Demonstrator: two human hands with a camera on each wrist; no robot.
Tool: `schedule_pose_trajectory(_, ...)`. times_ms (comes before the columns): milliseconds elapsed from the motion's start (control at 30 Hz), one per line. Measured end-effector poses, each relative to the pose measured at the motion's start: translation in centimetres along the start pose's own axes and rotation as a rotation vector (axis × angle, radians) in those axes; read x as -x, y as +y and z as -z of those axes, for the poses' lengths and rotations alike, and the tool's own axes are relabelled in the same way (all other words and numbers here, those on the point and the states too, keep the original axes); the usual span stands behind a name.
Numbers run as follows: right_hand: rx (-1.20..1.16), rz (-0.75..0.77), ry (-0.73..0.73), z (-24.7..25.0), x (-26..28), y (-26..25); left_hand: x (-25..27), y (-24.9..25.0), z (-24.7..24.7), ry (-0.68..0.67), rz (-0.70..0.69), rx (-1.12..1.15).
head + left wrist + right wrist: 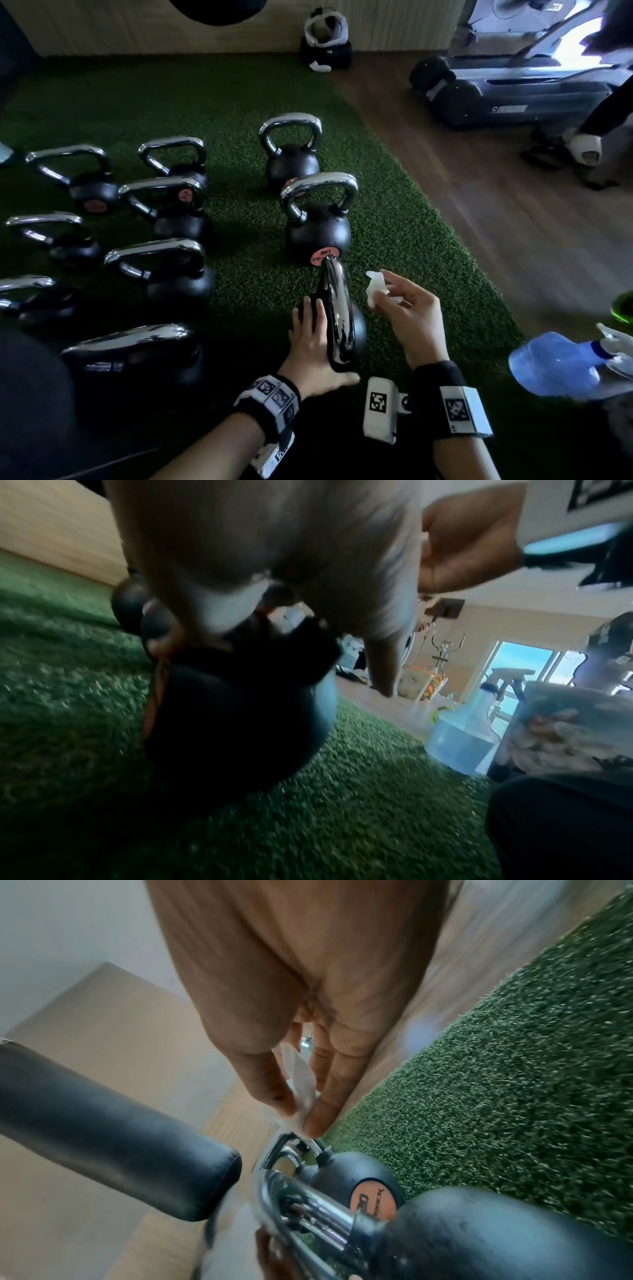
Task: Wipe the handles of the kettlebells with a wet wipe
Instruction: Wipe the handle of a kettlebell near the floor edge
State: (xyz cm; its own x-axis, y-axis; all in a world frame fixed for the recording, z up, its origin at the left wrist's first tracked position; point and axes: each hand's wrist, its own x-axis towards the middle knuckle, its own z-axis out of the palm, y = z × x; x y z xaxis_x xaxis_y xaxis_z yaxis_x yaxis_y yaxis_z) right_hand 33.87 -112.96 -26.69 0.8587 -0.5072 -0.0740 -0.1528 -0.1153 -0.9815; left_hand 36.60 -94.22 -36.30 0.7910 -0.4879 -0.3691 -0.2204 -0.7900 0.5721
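Note:
The nearest kettlebell (337,308) stands on the green turf (239,102), its chrome handle pointing away from me. My left hand (308,342) grips its black ball (240,718), fingers on the left side and thumb round the near side. My right hand (407,311) hovers just right of the handle, clear of it, and pinches a small crumpled white wet wipe (375,289) between thumb and fingers. In the right wrist view the wipe (301,1080) hangs above the chrome handle (308,1218).
A second kettlebell (318,222) with an orange label stands right behind the held one, and several more (164,270) fill the turf to the left. A blue spray bottle (561,366) lies at the right. A treadmill (513,78) and another person's foot (585,147) occupy the wooden floor.

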Motion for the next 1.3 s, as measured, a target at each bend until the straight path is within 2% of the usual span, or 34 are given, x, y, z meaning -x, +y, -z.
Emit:
schedule_pose_trajectory(67,-0.006,-0.03,0.001,0.2,0.1,0.9,-0.5,0.8,-1.1,0.105,0.058,0.035)
schedule_pose_trajectory(167,-0.004,-0.063,0.02,0.5,0.3,2.1,-1.4,0.2,-1.8,0.268,-0.017,-0.078)
schedule_pose_trajectory(267,0.0,-0.083,0.041,0.8,0.2,3.1,-2.4,-1.1,-1.8,0.322,-0.087,-0.086)
schedule_pose_trajectory(400,0.013,-0.106,0.05,0.0,-0.3,4.5,-2.8,-1.7,0.2,0.384,-0.329,-0.113)
schedule_pose_trajectory(533,0.119,-0.112,0.049,-2.6,-1.5,5.0,-2.2,-2.1,3.8,0.302,-0.512,0.129)
schedule_pose_trajectory(633,0.214,-0.122,0.04,-4.8,-2.7,5.2,-1.2,-1.2,5.0,0.188,-0.466,0.226)
schedule_pose_trajectory(700,0.298,-0.108,-0.009,-6.0,-3.5,5.1,-1.0,-1.1,5.4,0.079,-0.425,0.177)
schedule_pose_trajectory(733,0.348,-0.098,-0.037,-6.5,-3.7,5.1,-1.2,-1.4,5.7,0.033,-0.461,0.149)
schedule_pose_trajectory(800,0.412,-0.083,-0.057,-7.1,-4.1,5.2,-2.3,-2.6,5.8,0.046,-0.589,0.055)
schedule_pose_trajectory(867,0.414,-0.094,-0.055,-7.1,-4.5,5.0,-3.1,-3.5,5.4,0.124,-0.647,-0.018)
schedule_pose_trajectory(967,0.428,-0.099,-0.06,-6.8,-5.5,4.6,-3.2,-2.5,5.4,0.147,-0.605,0.041)
schedule_pose_trajectory(1033,0.417,-0.042,-0.041,-6.7,-6.0,4.4,-3.6,-2.6,5.4,0.164,-0.608,0.023)
schedule_pose_trajectory(1133,0.278,0.045,0.053,-6.9,-6.4,4.6,-4.9,-3.7,5.1,0.141,-0.585,-0.069)
schedule_pose_trajectory(1200,0.21,0.002,0.071,-7.0,-6.9,5.2,-5.5,-3.8,5.2,0.116,-0.536,-0.069)
schedule_pose_trajectory(1300,0.18,-0.113,-0.011,-7.2,-7.7,5.6,-5.8,-3.1,5.7,0.085,-0.488,-0.037)
